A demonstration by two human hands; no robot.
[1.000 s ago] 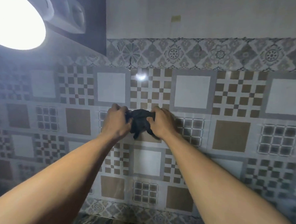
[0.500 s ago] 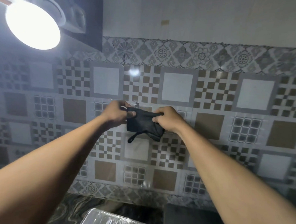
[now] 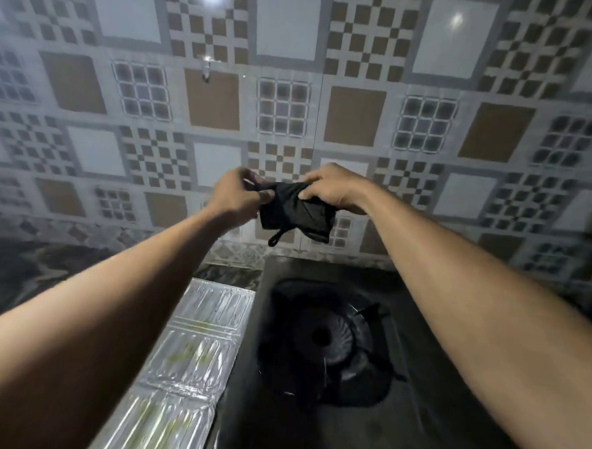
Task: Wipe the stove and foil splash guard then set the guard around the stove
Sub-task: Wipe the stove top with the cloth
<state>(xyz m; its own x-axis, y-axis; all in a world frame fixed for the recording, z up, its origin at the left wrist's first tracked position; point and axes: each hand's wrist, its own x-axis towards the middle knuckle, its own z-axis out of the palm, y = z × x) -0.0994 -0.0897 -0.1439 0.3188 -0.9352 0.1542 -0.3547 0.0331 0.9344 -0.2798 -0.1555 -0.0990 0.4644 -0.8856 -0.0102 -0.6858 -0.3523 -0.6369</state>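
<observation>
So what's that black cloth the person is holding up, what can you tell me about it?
The black cloth looks like soft, thin fabric, bunched and partly folded, not spread flat. A small loop hangs from its lower left corner. It is held in the air in front of the tiled wall, above the far edge of the dark stove. The left hand pinches its upper left edge, the right hand grips its upper right. Nothing else touches it.

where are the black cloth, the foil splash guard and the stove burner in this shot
black cloth [image 3: 297,214]: head view, middle of the bunched fabric between both hands
foil splash guard [image 3: 192,352]: head view, middle panel, lying flat left of the stove
stove burner [image 3: 321,335]: head view, centre of the round burner head
</observation>
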